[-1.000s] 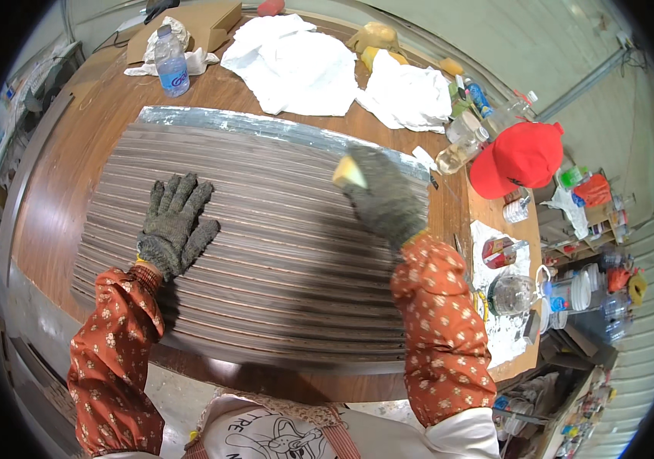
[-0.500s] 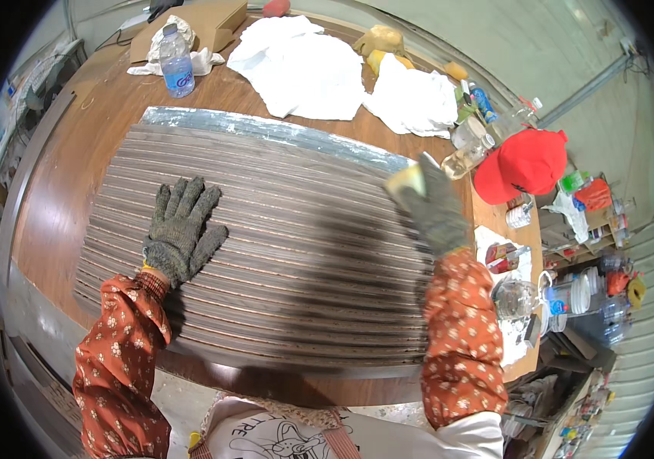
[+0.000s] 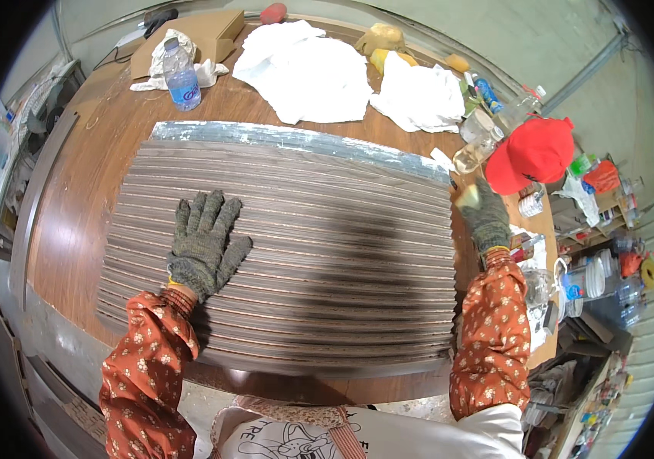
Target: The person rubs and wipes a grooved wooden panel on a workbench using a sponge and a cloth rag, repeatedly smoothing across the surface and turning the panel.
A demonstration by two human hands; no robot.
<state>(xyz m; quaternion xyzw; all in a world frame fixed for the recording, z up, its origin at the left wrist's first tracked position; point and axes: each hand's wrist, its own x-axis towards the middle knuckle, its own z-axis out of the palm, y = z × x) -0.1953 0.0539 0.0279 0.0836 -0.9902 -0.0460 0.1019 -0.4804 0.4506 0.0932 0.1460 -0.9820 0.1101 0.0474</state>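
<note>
The blue label on a clear bottle is lettered, as is the white shirt (beside its cartoon drawing).

Lays grey-green knit-gloved left hand flat, spreads thumb and fingers, grips with matching-gloved right hand, extends both orange floral-sleeved forearms

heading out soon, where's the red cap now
In the head view, the red cap is on the right, just beyond the gloved right hand and beside a bottle of pale liquid.
</note>
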